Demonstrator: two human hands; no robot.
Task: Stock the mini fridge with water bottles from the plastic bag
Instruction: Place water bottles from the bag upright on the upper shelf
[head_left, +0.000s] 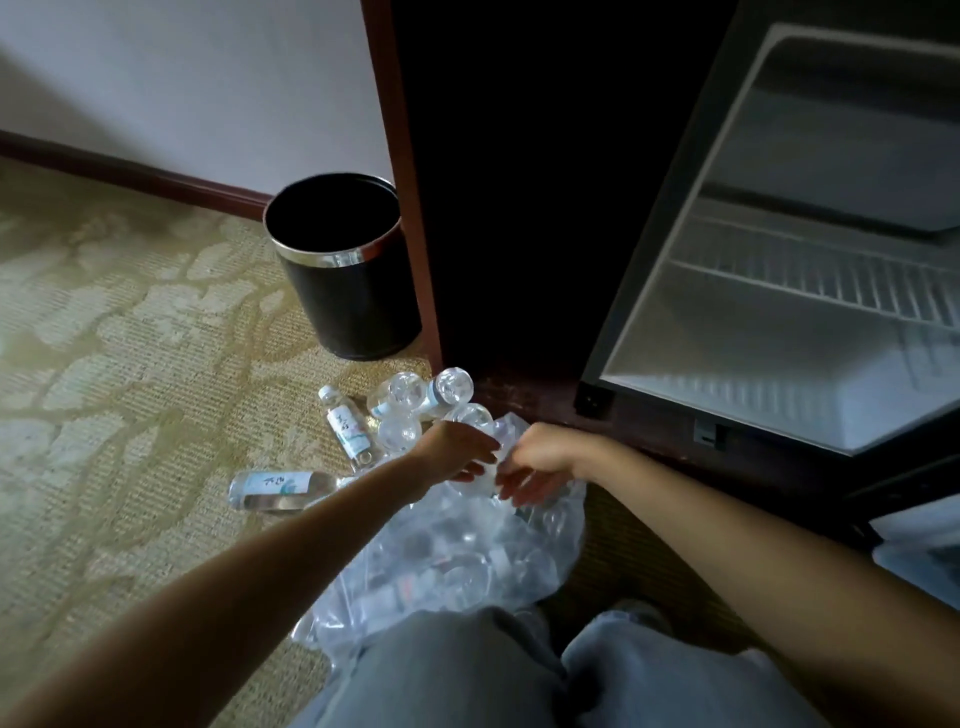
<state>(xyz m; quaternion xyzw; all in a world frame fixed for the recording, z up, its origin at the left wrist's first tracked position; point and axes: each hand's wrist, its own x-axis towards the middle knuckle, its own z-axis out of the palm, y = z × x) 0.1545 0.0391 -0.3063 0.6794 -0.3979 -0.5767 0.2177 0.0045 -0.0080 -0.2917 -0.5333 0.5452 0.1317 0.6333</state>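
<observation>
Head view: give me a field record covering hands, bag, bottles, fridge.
left hand: at plastic bag mouth, grip unclear
right hand: at bag mouth, grip unclear
loose bottles: several lying on carpet, left of bag
mini fridge: open, no bottles visible inside
waste bin: upright on carpet

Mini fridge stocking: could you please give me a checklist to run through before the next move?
1. Mini fridge open, interior reachable: ok.
2. Wire shelf bare in its visible part: ok.
3. Plastic bag has contents to draw on: ok.
4. Left hand and right hand at the bag mouth, firm grip on something: cannot tell, blurred.
5. Loose bottles lying on the carpet, unstocked: not ok.
</observation>
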